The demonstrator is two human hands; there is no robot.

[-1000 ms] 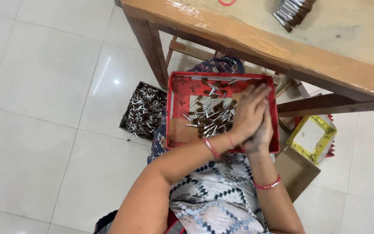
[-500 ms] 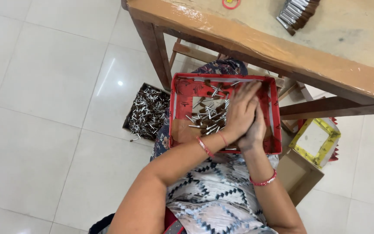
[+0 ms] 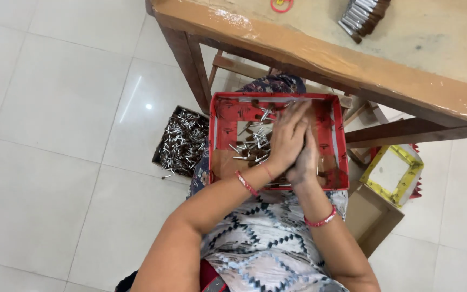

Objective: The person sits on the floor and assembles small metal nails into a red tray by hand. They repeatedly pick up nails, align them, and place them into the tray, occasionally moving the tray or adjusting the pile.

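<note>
Two boxes of small metal pins: dark box [image 3: 182, 141] on the floor at left, red tray [image 3: 224, 116] on the lap just beside it, below the bench [image 3: 320, 51] edge. Over the tray, left hand [image 3: 286, 141] and right hand [image 3: 306, 159] pressed palm to palm, fingers straight; whether pins [image 3: 249, 145] lie between them, cannot tell. Red bangles on both wrists. Farther right, yellow-rimmed box [image 3: 393, 168] and open carton [image 3: 371, 221] on the floor.
</note>
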